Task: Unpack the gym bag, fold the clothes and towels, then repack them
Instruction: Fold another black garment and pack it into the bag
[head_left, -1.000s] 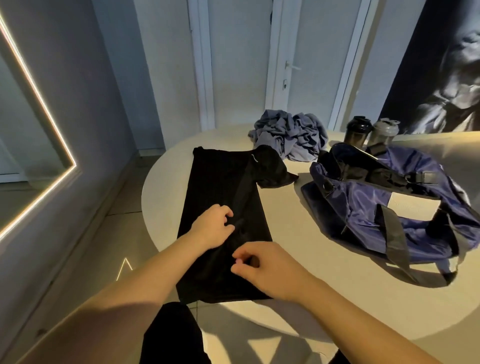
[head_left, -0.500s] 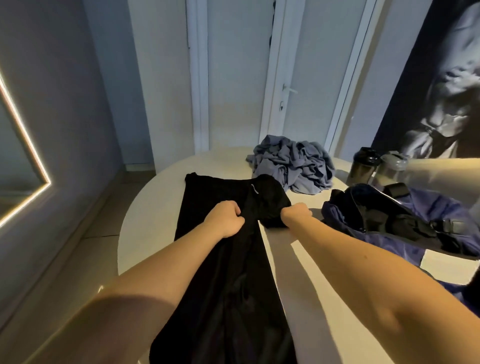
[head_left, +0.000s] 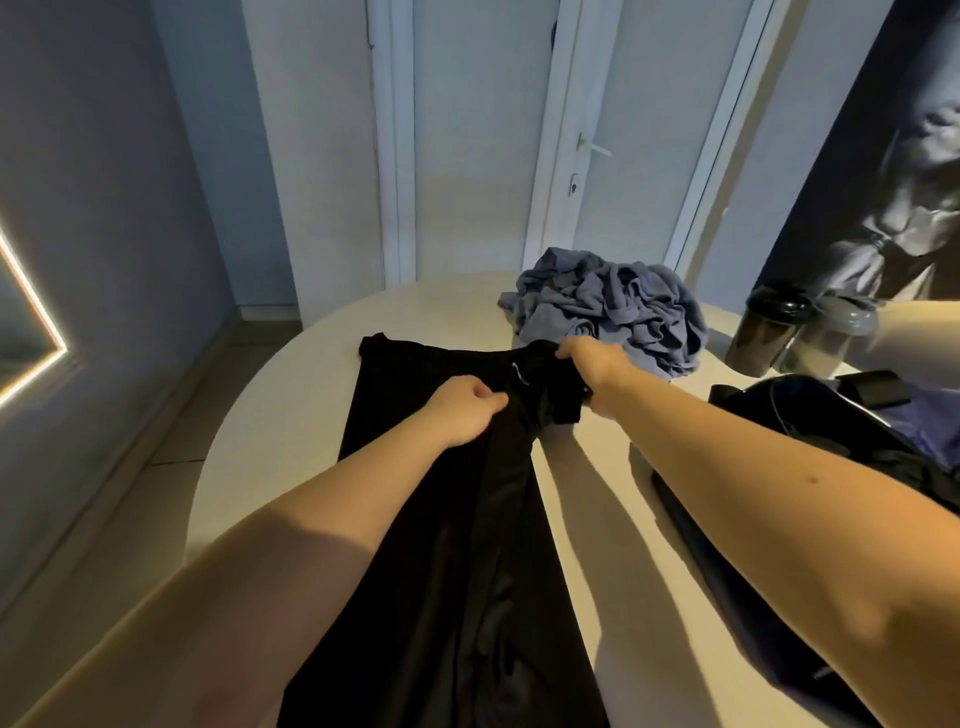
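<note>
Head view: the garment (head_left: 441, 545) lies as a long black strip down the table (head_left: 280, 415), running from the far rim back toward the person. A second ago both hands worked its near end. They have since reached to its far end, and the sleeve (head_left: 550, 400), which lay flat out to the right, is now raised off the table. The right hand (head_left: 592, 364) grips the sleeve at its far edge, fingers curled over the cloth. The left hand (head_left: 465, 410) sits just left of it, thumb and curled fingers pinching the strip's middle fold. I judge the sleeve is about to be turned in over the strip, so this first fold is only partly made and nothing is repacked yet.

Just beyond the right fingers, nearly touching them, sits a crumpled grey-blue heap (head_left: 613, 306), still unfolded. Right of the right arm lies the bag (head_left: 831, 415), open, and beyond it stand two bottles (head_left: 769, 332). Far past the fingertips is a white door (head_left: 597, 156). A lit mirror edge (head_left: 31, 312) is on the left wall and a dark poster (head_left: 883, 156) on the right.
</note>
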